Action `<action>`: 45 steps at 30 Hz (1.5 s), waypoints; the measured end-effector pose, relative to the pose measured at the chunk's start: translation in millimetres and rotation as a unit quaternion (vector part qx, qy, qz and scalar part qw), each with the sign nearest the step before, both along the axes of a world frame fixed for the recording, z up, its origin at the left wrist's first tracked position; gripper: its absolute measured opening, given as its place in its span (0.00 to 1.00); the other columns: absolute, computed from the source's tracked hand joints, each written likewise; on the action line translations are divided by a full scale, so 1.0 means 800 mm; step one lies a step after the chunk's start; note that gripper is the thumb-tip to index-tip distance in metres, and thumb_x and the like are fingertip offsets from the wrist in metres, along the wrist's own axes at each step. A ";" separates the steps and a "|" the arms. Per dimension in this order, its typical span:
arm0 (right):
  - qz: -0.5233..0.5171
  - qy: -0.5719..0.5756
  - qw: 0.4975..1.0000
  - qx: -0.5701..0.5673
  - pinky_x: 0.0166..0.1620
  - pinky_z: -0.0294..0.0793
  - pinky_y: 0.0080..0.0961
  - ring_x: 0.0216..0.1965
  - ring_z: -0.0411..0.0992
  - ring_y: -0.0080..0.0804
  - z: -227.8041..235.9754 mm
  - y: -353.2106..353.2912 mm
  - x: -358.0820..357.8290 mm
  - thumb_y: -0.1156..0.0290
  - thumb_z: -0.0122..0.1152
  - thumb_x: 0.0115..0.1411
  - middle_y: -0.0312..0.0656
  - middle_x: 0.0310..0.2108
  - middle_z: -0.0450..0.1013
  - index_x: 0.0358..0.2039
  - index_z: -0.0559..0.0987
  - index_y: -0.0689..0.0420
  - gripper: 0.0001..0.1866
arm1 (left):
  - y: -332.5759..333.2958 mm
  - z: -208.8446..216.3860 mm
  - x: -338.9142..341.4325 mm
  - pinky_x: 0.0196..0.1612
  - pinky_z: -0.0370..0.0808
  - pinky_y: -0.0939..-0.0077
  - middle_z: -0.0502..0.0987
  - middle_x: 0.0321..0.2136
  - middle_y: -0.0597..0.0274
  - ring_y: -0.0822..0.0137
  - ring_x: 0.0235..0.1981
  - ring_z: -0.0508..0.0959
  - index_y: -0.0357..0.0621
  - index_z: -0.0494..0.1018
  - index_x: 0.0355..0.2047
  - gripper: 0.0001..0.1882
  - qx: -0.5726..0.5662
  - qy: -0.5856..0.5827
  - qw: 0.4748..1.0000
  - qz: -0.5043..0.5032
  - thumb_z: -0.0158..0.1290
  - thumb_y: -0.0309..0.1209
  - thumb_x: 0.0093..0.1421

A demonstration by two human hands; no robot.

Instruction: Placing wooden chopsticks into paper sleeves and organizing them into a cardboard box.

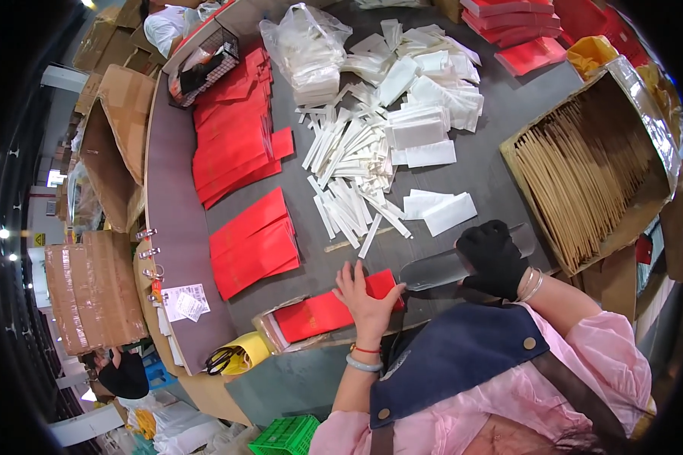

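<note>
My bare left hand (366, 302) is spread open, its palm and fingers resting over red paper packets (311, 317). These lie lengthwise in a shallow cardboard tray (266, 331) at the table's near edge. A black glove covers my right hand (493, 256), which is closed around a long, clear plastic sleeve (436, 271). The sleeve's left end reaches close to my left thumb. Beyond my hands lie a few white paper slips (449, 212) and a loose heap of narrow white strips (349, 159). The fingertips inside the glove are partly hidden.
Red packet stacks (254, 241) line the table's left side, below a wire basket (218, 64). White slips and a plastic bag (307, 45) fill the far middle. A carton (517, 171) of brown cardboard pieces stands right. Scissors sit in a yellow pouch (252, 355) near the front-left edge.
</note>
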State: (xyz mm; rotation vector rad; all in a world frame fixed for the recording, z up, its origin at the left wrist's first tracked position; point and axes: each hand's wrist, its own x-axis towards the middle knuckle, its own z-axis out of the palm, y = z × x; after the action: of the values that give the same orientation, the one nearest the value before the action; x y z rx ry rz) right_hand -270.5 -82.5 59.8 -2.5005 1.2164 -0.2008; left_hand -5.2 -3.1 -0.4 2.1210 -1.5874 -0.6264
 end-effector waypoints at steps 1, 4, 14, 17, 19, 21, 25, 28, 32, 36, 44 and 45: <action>0.000 0.000 1.000 0.002 0.54 0.60 0.44 0.45 0.69 0.45 -0.007 0.000 0.003 0.49 0.72 0.37 0.43 0.40 0.71 0.44 0.75 0.55 0.34 | 0.001 0.001 -0.001 0.66 0.40 0.39 0.56 0.64 0.46 0.44 0.67 0.51 0.39 0.61 0.61 0.50 0.001 -0.001 1.000 0.001 0.68 0.52 0.43; 0.054 0.036 0.993 0.094 0.56 0.58 0.46 0.47 0.68 0.45 -0.028 0.001 0.042 0.42 0.68 0.41 0.44 0.43 0.70 0.45 0.75 0.55 0.36 | -0.004 0.004 -0.005 0.67 0.39 0.39 0.55 0.64 0.45 0.44 0.67 0.50 0.39 0.61 0.61 0.50 0.002 0.021 1.000 -0.004 0.68 0.52 0.43; -0.140 -0.168 0.974 -0.053 0.53 0.68 0.38 0.46 0.71 0.46 -0.011 -0.028 -0.052 0.68 0.71 0.45 0.46 0.41 0.74 0.43 0.76 0.57 0.23 | -0.090 -0.017 0.023 0.44 0.63 0.58 0.73 0.33 0.63 0.57 0.39 0.71 0.50 0.76 0.29 0.06 -0.118 -0.168 0.978 -0.049 0.61 0.34 0.52; -0.341 -0.210 0.905 -0.146 0.47 0.72 0.30 0.43 0.74 0.40 -0.017 -0.021 -0.163 0.72 0.67 0.53 0.44 0.42 0.74 0.43 0.76 0.58 0.17 | -0.089 -0.009 0.026 0.45 0.62 0.57 0.73 0.32 0.62 0.56 0.39 0.72 0.49 0.76 0.28 0.06 -0.059 -0.146 0.985 -0.067 0.60 0.33 0.53; -0.428 -0.168 0.866 -0.196 0.46 0.72 0.31 0.41 0.74 0.37 -0.034 -0.010 -0.253 0.74 0.64 0.56 0.43 0.39 0.75 0.42 0.77 0.61 0.13 | -0.096 0.003 0.010 0.42 0.64 0.57 0.73 0.31 0.62 0.56 0.38 0.72 0.48 0.75 0.27 0.05 -0.109 -0.138 0.982 -0.070 0.59 0.33 0.54; -0.448 -0.085 0.860 -0.229 0.47 0.72 0.33 0.41 0.74 0.43 -0.038 0.009 -0.302 0.72 0.63 0.57 0.47 0.39 0.75 0.40 0.77 0.62 0.12 | -0.100 0.018 -0.016 0.39 0.65 0.59 0.73 0.31 0.60 0.54 0.37 0.72 0.47 0.74 0.27 0.06 -0.164 -0.113 0.976 -0.087 0.59 0.33 0.55; -0.449 -0.043 0.887 -0.094 0.46 0.73 0.35 0.42 0.73 0.52 -0.068 0.012 -0.334 0.71 0.61 0.57 0.52 0.38 0.75 0.40 0.77 0.61 0.12 | -0.126 -0.003 -0.082 0.37 0.67 0.60 0.73 0.31 0.57 0.53 0.33 0.71 0.44 0.72 0.30 0.10 -0.214 -0.022 0.954 -0.209 0.62 0.30 0.50; -0.458 -0.045 0.881 -0.107 0.45 0.73 0.35 0.41 0.74 0.50 -0.063 0.006 -0.320 0.71 0.61 0.56 0.50 0.36 0.75 0.40 0.77 0.60 0.12 | -0.132 -0.005 -0.103 0.37 0.68 0.59 0.72 0.31 0.57 0.53 0.33 0.71 0.44 0.71 0.31 0.14 -0.171 -0.016 0.962 -0.211 0.65 0.28 0.45; -0.454 -0.063 0.888 -0.021 0.42 0.73 0.36 0.38 0.74 0.50 -0.047 -0.001 -0.324 0.70 0.60 0.54 0.50 0.34 0.74 0.37 0.74 0.60 0.11 | -0.136 -0.006 -0.107 0.38 0.69 0.60 0.73 0.31 0.57 0.53 0.34 0.72 0.44 0.72 0.31 0.16 -0.175 -0.026 0.958 -0.227 0.66 0.27 0.43; -0.461 -0.034 0.887 0.001 0.43 0.71 0.39 0.40 0.72 0.53 -0.040 -0.007 -0.313 0.68 0.58 0.54 0.52 0.33 0.72 0.34 0.72 0.61 0.10 | -0.135 -0.007 -0.102 0.34 0.72 0.62 0.75 0.27 0.54 0.53 0.30 0.75 0.41 0.71 0.29 0.15 -0.141 -0.012 0.965 -0.222 0.66 0.27 0.45; -0.567 -0.146 0.809 -0.056 0.47 0.71 0.28 0.45 0.72 0.36 -0.008 0.010 -0.305 0.70 0.53 0.65 0.48 0.42 0.75 0.49 0.73 0.64 0.15 | -0.093 0.054 -0.065 0.27 0.73 0.73 0.76 0.21 0.58 0.63 0.22 0.77 0.41 0.74 0.30 0.13 -0.004 0.166 0.973 -0.162 0.66 0.27 0.47; -0.538 -0.255 0.797 -0.102 0.43 0.70 0.23 0.40 0.72 0.25 0.003 0.011 -0.292 0.73 0.52 0.65 0.43 0.35 0.75 0.45 0.74 0.65 0.11 | -0.080 0.056 -0.053 0.30 0.73 0.71 0.76 0.22 0.59 0.63 0.24 0.77 0.42 0.74 0.30 0.14 0.071 0.145 0.975 -0.155 0.67 0.28 0.46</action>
State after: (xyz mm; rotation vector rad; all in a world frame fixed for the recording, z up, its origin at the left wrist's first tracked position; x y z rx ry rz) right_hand -503.9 -73.9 62.4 -1.3790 2.2333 -1.2268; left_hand -47.6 -67.0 44.3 1.7825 -1.7595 -1.1267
